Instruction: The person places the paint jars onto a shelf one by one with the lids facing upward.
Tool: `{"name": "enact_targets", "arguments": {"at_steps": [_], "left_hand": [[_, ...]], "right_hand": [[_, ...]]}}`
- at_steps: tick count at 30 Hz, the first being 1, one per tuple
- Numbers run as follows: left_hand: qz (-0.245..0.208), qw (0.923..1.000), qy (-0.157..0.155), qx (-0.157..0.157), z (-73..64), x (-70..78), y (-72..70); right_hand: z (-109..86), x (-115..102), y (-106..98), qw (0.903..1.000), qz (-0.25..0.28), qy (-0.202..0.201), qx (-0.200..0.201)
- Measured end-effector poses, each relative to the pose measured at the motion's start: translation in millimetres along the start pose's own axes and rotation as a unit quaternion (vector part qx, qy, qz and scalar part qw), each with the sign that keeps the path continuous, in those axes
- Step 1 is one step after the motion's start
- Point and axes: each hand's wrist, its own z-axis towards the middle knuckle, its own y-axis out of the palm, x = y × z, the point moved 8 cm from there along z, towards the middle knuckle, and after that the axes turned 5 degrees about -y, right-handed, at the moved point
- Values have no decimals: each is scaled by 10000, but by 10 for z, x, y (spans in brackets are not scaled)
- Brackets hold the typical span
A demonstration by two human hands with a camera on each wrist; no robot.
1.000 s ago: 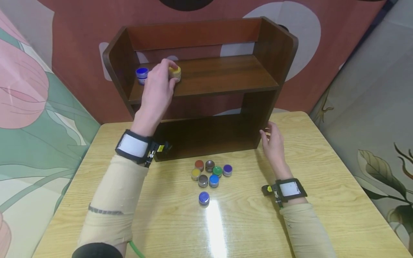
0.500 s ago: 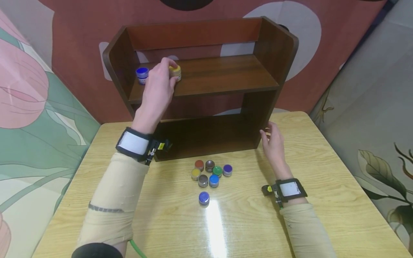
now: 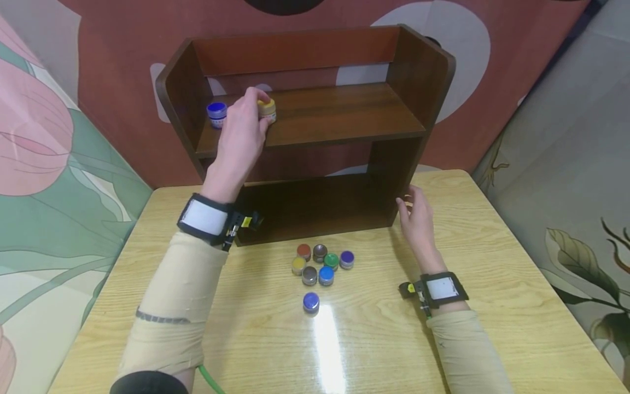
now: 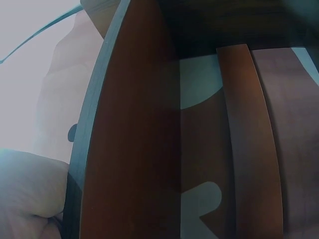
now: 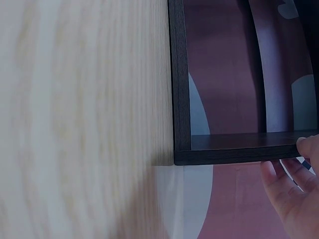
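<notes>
While eight jars (image 3: 326, 276) stand on the table (image 3: 374, 339) with room either side, the right hand (image 3: 417, 221) grips the side edge of the shelf unit (image 3: 420, 82); beyond, the left hand (image 3: 240, 131) pinches a yellow-lidded jar (image 3: 268, 112) behind the upper board (image 3: 344, 112)'s front edge, bare width rightward.

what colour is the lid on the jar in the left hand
Yellow; the lid shows best in the head view.

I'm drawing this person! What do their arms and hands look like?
The left hand and right hand wear no gloves. The left sleeve and right sleeve are beige; a grey band crosses the left. Black wrist straps have white patches and dark cameras with yellow marks. A green cable shows too.
</notes>
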Motion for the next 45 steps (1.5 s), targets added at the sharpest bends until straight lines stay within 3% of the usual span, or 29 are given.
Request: {"name": "enact_targets", "arguments": {"at_steps": [20,40,45], "left_hand": [[-40,9999,-145,-82,10,-14,21],[-40,10000,-82,25,-7,-13,5],[-16,9999,85,133,-26,1,-9]], "right_hand": [[-5,-22,-18,9999,92,-137,37],[-8,-47,-31,9999,-61,-100,12],[-10,-37,-28,10000,-31,-75,-4]]}}
